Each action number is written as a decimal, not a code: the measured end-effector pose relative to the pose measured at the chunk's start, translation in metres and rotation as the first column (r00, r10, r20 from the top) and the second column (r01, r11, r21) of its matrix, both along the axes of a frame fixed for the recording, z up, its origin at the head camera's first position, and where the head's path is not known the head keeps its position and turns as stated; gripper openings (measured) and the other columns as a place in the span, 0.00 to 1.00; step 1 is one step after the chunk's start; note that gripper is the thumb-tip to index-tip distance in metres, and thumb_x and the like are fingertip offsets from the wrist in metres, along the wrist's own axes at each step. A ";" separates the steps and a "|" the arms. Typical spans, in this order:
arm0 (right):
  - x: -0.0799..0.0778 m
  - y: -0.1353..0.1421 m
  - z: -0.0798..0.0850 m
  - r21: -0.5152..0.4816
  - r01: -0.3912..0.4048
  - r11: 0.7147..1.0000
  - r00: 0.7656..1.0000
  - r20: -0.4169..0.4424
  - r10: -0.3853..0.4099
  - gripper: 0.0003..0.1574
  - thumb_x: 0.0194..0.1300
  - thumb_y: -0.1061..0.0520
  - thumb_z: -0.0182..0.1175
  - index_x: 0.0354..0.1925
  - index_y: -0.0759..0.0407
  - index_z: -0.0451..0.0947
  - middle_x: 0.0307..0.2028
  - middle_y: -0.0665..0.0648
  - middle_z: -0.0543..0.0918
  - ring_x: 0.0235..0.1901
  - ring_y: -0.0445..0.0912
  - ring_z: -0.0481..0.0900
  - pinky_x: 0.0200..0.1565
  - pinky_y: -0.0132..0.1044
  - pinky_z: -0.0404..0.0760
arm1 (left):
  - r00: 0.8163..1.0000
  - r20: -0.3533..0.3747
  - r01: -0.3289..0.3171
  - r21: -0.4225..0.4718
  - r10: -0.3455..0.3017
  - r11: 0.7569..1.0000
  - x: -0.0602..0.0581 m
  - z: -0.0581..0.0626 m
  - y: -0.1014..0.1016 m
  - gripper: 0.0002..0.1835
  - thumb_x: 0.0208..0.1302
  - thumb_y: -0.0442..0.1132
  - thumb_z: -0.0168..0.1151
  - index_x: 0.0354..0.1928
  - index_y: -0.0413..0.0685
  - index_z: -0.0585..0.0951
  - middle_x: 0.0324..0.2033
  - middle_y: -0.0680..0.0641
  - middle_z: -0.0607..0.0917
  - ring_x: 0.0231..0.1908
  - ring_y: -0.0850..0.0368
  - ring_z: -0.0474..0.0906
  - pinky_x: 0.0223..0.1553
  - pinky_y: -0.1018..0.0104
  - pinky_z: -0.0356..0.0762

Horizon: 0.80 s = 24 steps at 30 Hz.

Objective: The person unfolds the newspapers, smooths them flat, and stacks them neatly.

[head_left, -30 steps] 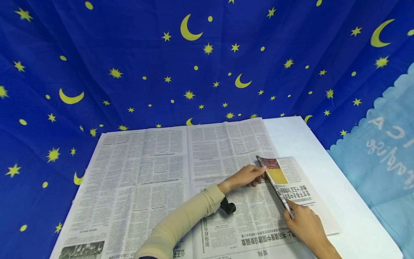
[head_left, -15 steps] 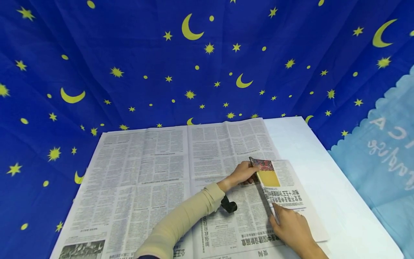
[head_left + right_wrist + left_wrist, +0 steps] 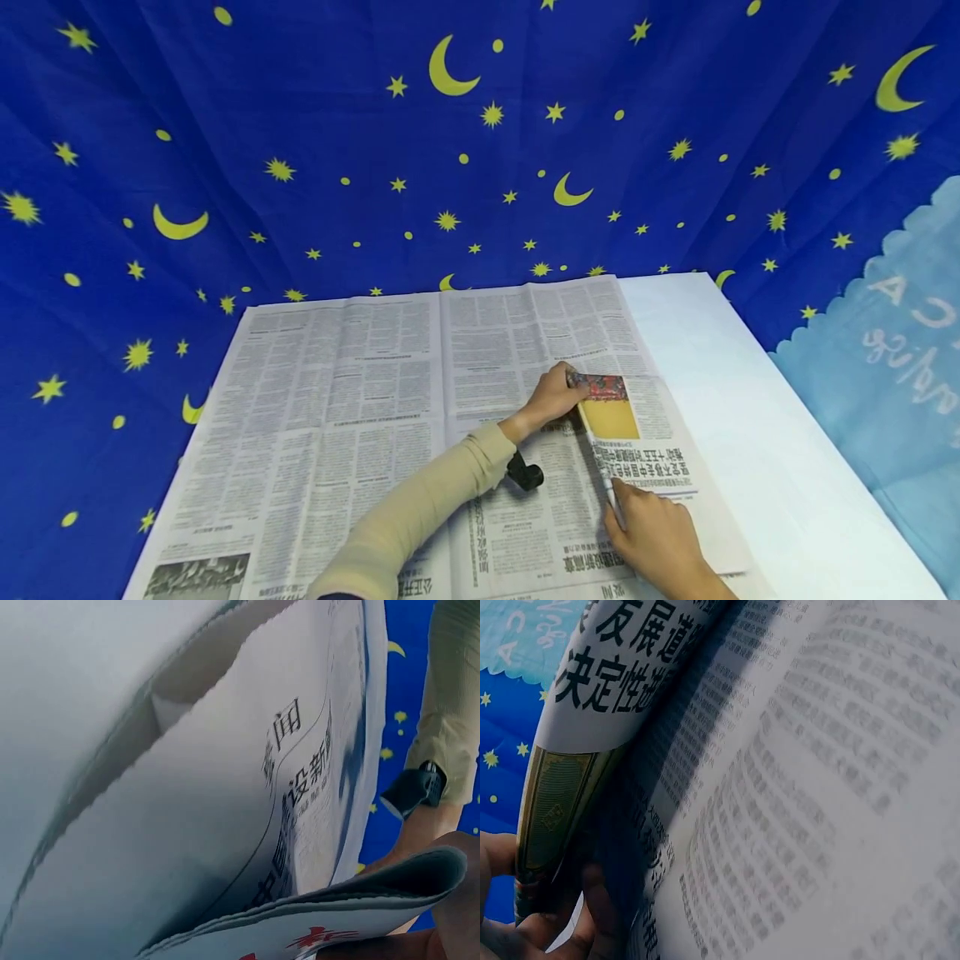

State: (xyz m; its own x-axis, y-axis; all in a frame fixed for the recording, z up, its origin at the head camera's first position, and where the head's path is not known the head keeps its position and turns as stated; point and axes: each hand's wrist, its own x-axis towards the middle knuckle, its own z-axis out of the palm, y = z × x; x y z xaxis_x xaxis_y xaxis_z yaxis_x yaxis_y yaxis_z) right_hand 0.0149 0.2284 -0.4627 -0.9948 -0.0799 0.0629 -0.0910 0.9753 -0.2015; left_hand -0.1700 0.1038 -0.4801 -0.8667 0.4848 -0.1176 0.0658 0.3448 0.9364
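Note:
A folded newspaper [image 3: 651, 421] with a red and yellow picture lies over the right part of a spread newspaper sheet [image 3: 375, 375]. My left hand [image 3: 553, 393] pinches the far end of its raised left fold. In the left wrist view, the left fingers [image 3: 592, 907] curl round that folded edge [image 3: 562, 802]. Nearer to me, my right hand [image 3: 656, 529] grips the near end of the same fold. The right wrist view shows the rounded fold [image 3: 420, 877] with layers gaping apart, and part of the right hand [image 3: 459, 907] beside it.
Under the paper is a white table [image 3: 780, 433], bare along its right side. A blue curtain [image 3: 337, 125] with moons and stars stands behind, and a light blue cloth [image 3: 900, 350] hangs at right. A black wrist camera [image 3: 525, 473] is on the left wrist.
Both hands have moved left, drawing the folded newspaper with them across the spread sheet. The right hand has also come slightly nearer to me. Both keep hold of the fold.

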 end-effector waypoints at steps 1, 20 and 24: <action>0.000 -0.001 -0.001 0.011 -0.001 1.000 1.000 -0.005 0.001 0.22 0.56 0.54 0.67 0.46 0.68 0.83 0.35 0.64 0.88 0.15 0.44 0.78 0.15 0.32 0.72 | 1.000 -0.005 0.007 -0.003 -0.007 1.000 0.000 0.000 -0.001 0.21 0.72 0.38 0.54 0.61 0.34 0.69 0.19 0.52 0.75 0.16 0.62 0.64 0.22 0.71 0.64; -0.002 -0.023 -0.007 0.260 -0.142 0.955 0.955 -0.216 0.201 0.24 0.52 0.45 0.69 0.38 0.63 0.82 0.19 0.53 0.79 0.11 0.43 0.71 0.11 0.35 0.64 | 1.000 0.009 0.020 -0.022 -0.020 1.000 -0.006 -0.003 -0.024 0.22 0.70 0.34 0.54 0.64 0.33 0.69 0.16 0.47 0.80 0.10 0.59 0.71 0.15 0.68 0.72; -0.005 -0.024 -0.004 0.241 -0.176 0.954 0.956 -0.191 0.224 0.27 0.55 0.40 0.68 0.40 0.61 0.83 0.24 0.55 0.84 0.14 0.44 0.77 0.13 0.33 0.69 | 1.000 0.010 0.023 -0.026 -0.023 0.999 -0.009 -0.003 -0.032 0.23 0.71 0.33 0.54 0.65 0.33 0.68 0.19 0.44 0.82 0.11 0.59 0.71 0.15 0.68 0.73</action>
State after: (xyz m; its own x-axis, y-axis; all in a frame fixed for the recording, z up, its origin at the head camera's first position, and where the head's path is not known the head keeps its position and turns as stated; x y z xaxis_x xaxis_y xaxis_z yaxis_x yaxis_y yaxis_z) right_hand 0.0095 0.2044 -0.4670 -0.9217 -0.3119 0.2304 -0.3063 0.9500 0.0607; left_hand -0.1789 0.0715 -0.4828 -0.8541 0.5013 -0.1389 0.0650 0.3678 0.9276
